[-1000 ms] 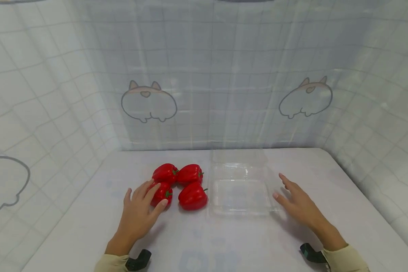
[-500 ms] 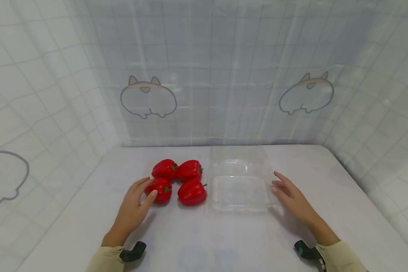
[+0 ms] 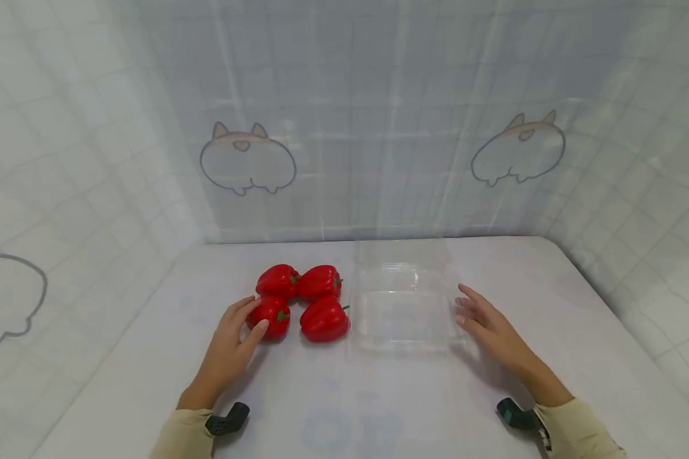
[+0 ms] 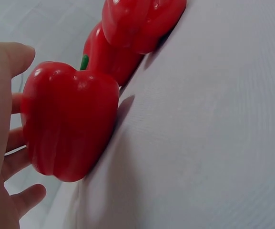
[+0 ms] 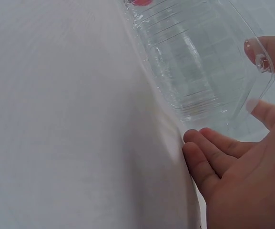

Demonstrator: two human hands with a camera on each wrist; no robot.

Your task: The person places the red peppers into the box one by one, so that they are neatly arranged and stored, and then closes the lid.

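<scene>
My left hand [image 3: 228,347] is at the near-left red bell pepper [image 3: 271,319], its thumb and fingers spread around the left side. In the left wrist view the fingers reach behind this pepper [image 4: 70,121], while the thumb stands apart from it; whether the fingers touch it I cannot tell. My right hand [image 3: 496,331] is beside the right wall of a clear plastic container [image 3: 404,347]. Its fingers are loosely extended, and in the right wrist view the thumb [image 5: 259,50] shows at the container's rim [image 5: 237,14]; contact is unclear.
Another red bell pepper [image 3: 325,320] lies just left of the container. Two more, a far-left pepper [image 3: 278,282] and a far-middle pepper [image 3: 319,283], lie behind. A white cloth [image 3: 344,395] covers the table, and a grid-patterned curtain [image 3: 350,127] hangs around it.
My left hand has drawn back slightly left and settled beside the near-left pepper. The right hand has come closer to the container. Peppers and container stay put; the view has tilted slightly.
</scene>
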